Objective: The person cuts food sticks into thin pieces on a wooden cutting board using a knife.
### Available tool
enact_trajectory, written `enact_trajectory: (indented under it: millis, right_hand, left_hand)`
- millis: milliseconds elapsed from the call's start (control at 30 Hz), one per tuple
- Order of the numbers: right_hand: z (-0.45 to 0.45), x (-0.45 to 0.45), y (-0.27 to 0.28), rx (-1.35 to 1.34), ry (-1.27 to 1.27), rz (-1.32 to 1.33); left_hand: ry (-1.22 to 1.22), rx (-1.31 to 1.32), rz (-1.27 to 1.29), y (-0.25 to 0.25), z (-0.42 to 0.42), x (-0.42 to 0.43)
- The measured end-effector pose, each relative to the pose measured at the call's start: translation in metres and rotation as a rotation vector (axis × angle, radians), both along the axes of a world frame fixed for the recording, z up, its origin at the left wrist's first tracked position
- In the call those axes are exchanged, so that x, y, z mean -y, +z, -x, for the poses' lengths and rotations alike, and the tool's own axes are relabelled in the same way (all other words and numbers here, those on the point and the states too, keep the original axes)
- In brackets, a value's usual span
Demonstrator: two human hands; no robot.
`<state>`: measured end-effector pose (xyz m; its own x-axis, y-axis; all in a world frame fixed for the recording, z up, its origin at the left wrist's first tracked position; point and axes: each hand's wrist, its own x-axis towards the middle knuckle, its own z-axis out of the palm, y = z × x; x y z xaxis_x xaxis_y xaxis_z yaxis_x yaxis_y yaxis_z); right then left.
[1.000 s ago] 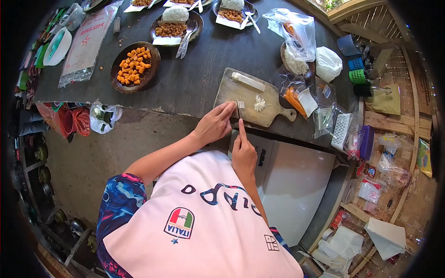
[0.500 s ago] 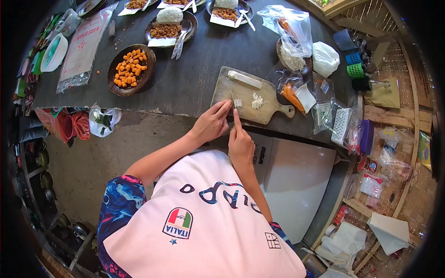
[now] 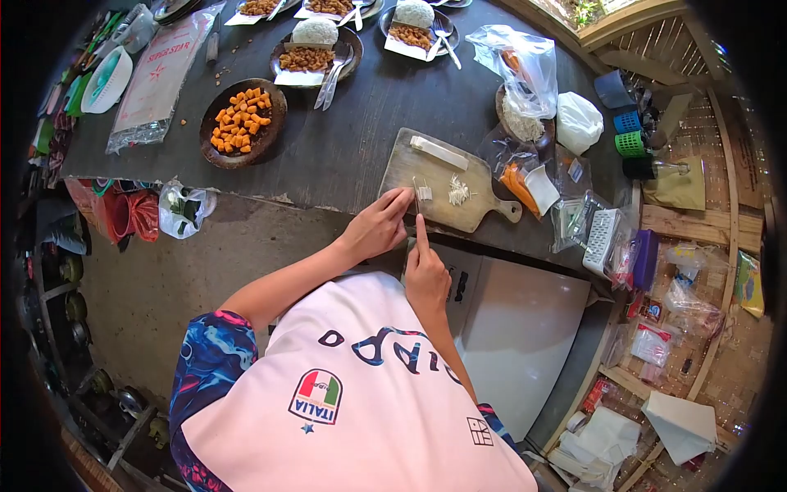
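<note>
A wooden cutting board (image 3: pixel 479 205) with a short handle lies at the table's near edge. On it are a long pale block (image 3: pixel 439 152), a small pile of thin white strips (image 3: pixel 459 191) and a little group of cut white pieces (image 3: pixel 425 193). My right hand (image 3: pixel 428 275) is closed around a knife (image 3: pixel 416 193), index finger stretched along it; the thin blade stands beside the cut pieces. My left hand (image 3: pixel 379 225) has its fingers pressed together at the board's left edge, right by the blade. Whatever lies under those fingertips is hidden.
A brown bowl of orange cubes (image 3: pixel 206 135) stands left on the dark table (image 3: pixel 344 148). Plates with rice and brown food (image 3: pixel 307 59) line the far side. Plastic bags (image 3: pixel 537 82), a bowl of white shreds (image 3: pixel 522 125) and a carrot-coloured vegetable (image 3: pixel 519 189) sit right of the board.
The whole view has shifted slightly, so the table items appear a little lower and further right. Both hands stay at the board's near left corner, with the knife among the same white pieces.
</note>
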<state>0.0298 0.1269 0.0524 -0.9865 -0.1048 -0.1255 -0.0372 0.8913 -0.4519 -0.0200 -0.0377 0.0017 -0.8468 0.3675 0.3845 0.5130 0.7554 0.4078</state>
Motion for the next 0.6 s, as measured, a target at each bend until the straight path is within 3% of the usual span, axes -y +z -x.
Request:
enact_trajectory:
  millis: [133, 333, 467, 600]
  right_hand:
    - [0.01, 0.003, -0.006, -0.062, -0.002, -0.025]
    - [0.001, 0.004, 0.0, 0.039, -0.016, -0.058]
    - [0.012, 0.004, -0.01, -0.086, 0.01, -0.038]
    - [-0.002, 0.002, 0.005, 0.053, -0.021, -0.06]
  left_hand:
    - [0.01, -0.038, 0.112, 0.003, -0.002, -0.002]
    - [0.007, -0.053, 0.062, 0.001, -0.001, -0.002]
    - [0.013, -0.041, 0.039, 0.001, -0.002, -0.003]
    - [0.005, -0.039, 0.033, 0.002, -0.002, -0.002]
